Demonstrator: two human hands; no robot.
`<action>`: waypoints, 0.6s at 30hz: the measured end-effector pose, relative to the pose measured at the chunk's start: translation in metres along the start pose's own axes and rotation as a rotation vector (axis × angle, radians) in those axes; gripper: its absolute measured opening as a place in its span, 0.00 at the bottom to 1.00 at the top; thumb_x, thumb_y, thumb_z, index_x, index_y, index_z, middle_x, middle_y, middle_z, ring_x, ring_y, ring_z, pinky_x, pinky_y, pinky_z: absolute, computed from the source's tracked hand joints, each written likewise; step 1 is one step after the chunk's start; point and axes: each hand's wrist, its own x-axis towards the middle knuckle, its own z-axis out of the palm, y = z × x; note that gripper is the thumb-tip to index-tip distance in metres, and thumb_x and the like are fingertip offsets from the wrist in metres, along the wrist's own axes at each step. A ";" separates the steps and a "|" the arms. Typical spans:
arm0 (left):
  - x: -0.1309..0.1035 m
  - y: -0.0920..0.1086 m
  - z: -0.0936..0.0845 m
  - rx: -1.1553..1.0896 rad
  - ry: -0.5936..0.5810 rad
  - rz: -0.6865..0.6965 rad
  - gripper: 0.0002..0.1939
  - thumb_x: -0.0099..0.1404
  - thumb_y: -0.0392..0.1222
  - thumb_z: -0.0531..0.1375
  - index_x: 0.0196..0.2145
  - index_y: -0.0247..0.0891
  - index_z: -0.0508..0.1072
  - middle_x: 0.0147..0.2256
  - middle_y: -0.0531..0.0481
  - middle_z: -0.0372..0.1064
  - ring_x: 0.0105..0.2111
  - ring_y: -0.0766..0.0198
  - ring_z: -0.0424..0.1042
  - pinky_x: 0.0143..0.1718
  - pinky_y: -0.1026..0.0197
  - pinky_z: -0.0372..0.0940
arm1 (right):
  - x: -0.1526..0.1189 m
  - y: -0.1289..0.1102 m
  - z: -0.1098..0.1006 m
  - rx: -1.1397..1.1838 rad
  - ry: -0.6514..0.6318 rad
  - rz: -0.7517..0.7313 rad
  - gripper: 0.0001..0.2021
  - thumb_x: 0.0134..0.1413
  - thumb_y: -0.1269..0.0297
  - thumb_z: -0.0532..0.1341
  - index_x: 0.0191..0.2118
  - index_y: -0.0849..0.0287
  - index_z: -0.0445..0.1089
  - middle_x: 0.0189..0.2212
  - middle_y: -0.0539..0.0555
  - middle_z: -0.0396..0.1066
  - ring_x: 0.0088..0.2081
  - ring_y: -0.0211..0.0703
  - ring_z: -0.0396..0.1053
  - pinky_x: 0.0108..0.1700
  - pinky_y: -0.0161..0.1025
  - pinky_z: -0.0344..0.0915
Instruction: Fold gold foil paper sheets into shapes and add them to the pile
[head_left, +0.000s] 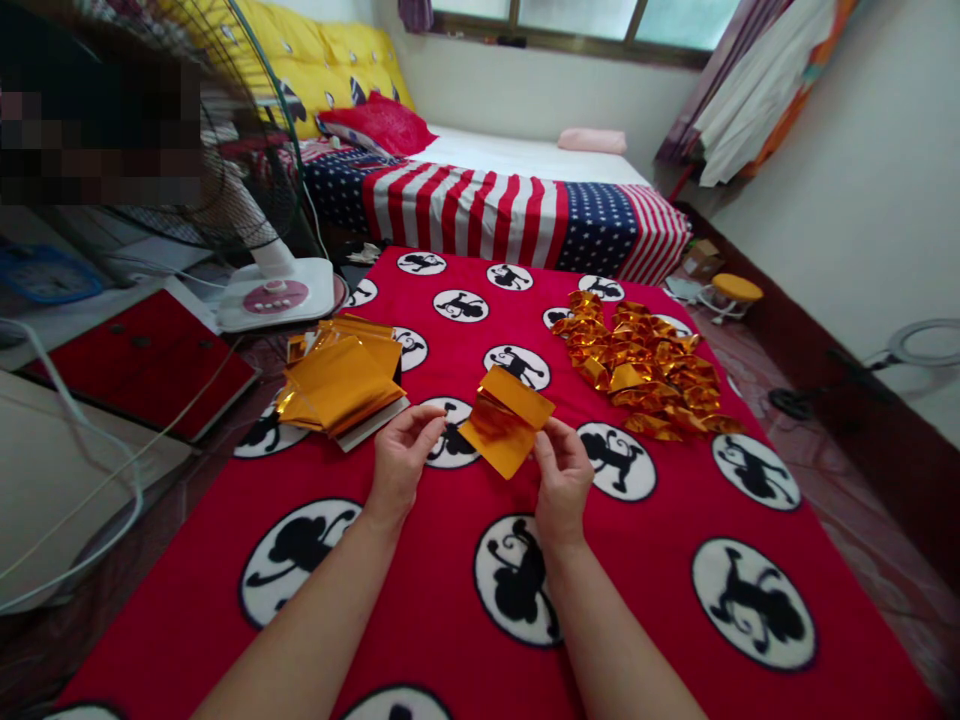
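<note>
A square of shiny gold foil paper [504,440] with a creased, folded band near its far edge is held over the red cloth. My right hand [564,475] pinches it at the right corner between thumb and fingers. Just left of the sheet, my left hand [407,455] has thumb and fingertips pressed together; whether anything thin is between them cannot be made out. A loose stack of flat gold foil sheets [341,385] lies beyond my left hand. To the far right sits a heap of folded gold foil pieces [637,365].
The red cloth with monkey prints [645,620] covers the surface before me. A white-based fan [281,290] stands at the left, near a red box [150,355]. A bed with a striped, starred cover [480,215] is behind; a yellow stool [736,288] stands right.
</note>
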 end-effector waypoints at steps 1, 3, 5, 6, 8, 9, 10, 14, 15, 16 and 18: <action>-0.001 0.002 0.001 0.008 -0.039 -0.003 0.12 0.55 0.45 0.68 0.35 0.35 0.78 0.32 0.48 0.76 0.32 0.65 0.73 0.33 0.66 0.65 | -0.002 -0.003 0.000 -0.052 -0.038 -0.065 0.11 0.58 0.61 0.61 0.45 0.57 0.71 0.40 0.54 0.73 0.41 0.42 0.71 0.43 0.40 0.68; -0.004 0.006 0.002 -0.005 -0.167 -0.033 0.16 0.56 0.44 0.68 0.42 0.37 0.77 0.40 0.45 0.76 0.39 0.61 0.74 0.38 0.64 0.67 | -0.005 -0.008 0.001 -0.149 -0.154 -0.190 0.11 0.60 0.64 0.60 0.48 0.55 0.71 0.42 0.54 0.71 0.43 0.43 0.70 0.41 0.38 0.68; -0.007 0.009 0.004 -0.043 -0.307 -0.082 0.24 0.55 0.42 0.69 0.50 0.39 0.74 0.51 0.42 0.72 0.50 0.56 0.72 0.46 0.60 0.68 | -0.008 -0.011 0.002 -0.207 -0.277 -0.293 0.13 0.60 0.66 0.59 0.50 0.54 0.70 0.45 0.56 0.70 0.45 0.44 0.70 0.39 0.38 0.69; -0.009 0.010 0.005 -0.063 -0.370 -0.109 0.29 0.54 0.41 0.70 0.54 0.40 0.71 0.56 0.41 0.69 0.54 0.53 0.69 0.49 0.59 0.67 | -0.009 -0.012 0.003 -0.225 -0.331 -0.330 0.14 0.60 0.67 0.59 0.52 0.53 0.70 0.46 0.57 0.70 0.46 0.45 0.70 0.40 0.38 0.69; -0.010 0.010 0.004 -0.085 -0.467 -0.151 0.36 0.52 0.39 0.71 0.58 0.43 0.66 0.61 0.41 0.62 0.58 0.52 0.65 0.53 0.57 0.66 | -0.011 -0.013 0.004 -0.251 -0.426 -0.375 0.17 0.60 0.68 0.59 0.54 0.52 0.68 0.49 0.58 0.69 0.49 0.46 0.69 0.43 0.41 0.70; -0.011 0.009 0.004 -0.085 -0.501 -0.165 0.38 0.53 0.39 0.71 0.60 0.45 0.64 0.62 0.42 0.60 0.59 0.52 0.65 0.54 0.57 0.65 | -0.011 -0.013 0.004 -0.260 -0.468 -0.387 0.18 0.61 0.68 0.59 0.56 0.51 0.68 0.50 0.58 0.69 0.50 0.47 0.68 0.46 0.43 0.70; -0.011 0.008 0.003 -0.085 -0.523 -0.174 0.39 0.53 0.39 0.70 0.61 0.46 0.63 0.63 0.42 0.60 0.58 0.52 0.65 0.55 0.57 0.65 | -0.011 -0.013 0.005 -0.264 -0.505 -0.397 0.19 0.61 0.67 0.59 0.57 0.51 0.67 0.51 0.58 0.68 0.52 0.47 0.68 0.49 0.45 0.69; -0.010 -0.001 0.001 -0.112 -0.536 -0.166 0.36 0.56 0.39 0.68 0.61 0.43 0.63 0.59 0.40 0.65 0.55 0.54 0.69 0.54 0.58 0.66 | -0.010 -0.015 0.007 -0.246 -0.585 -0.405 0.21 0.60 0.65 0.59 0.59 0.51 0.65 0.54 0.57 0.68 0.56 0.50 0.65 0.58 0.50 0.63; -0.009 -0.003 0.002 -0.115 -0.521 -0.173 0.35 0.56 0.39 0.68 0.60 0.41 0.64 0.57 0.39 0.67 0.54 0.54 0.70 0.54 0.57 0.66 | -0.010 -0.015 0.007 -0.240 -0.591 -0.390 0.20 0.60 0.64 0.59 0.58 0.50 0.66 0.55 0.57 0.69 0.56 0.50 0.65 0.58 0.50 0.62; -0.008 -0.004 0.003 -0.114 -0.496 -0.185 0.35 0.55 0.40 0.68 0.59 0.39 0.65 0.54 0.39 0.70 0.53 0.54 0.71 0.53 0.57 0.67 | -0.011 -0.016 0.008 -0.231 -0.593 -0.371 0.20 0.60 0.63 0.59 0.58 0.50 0.66 0.54 0.56 0.69 0.56 0.50 0.65 0.58 0.50 0.62; -0.007 -0.006 0.005 -0.098 -0.429 -0.223 0.35 0.53 0.41 0.69 0.57 0.36 0.67 0.49 0.38 0.74 0.49 0.53 0.74 0.50 0.57 0.68 | -0.012 -0.018 0.008 -0.213 -0.591 -0.335 0.19 0.60 0.62 0.59 0.57 0.50 0.68 0.53 0.56 0.70 0.55 0.50 0.66 0.58 0.49 0.63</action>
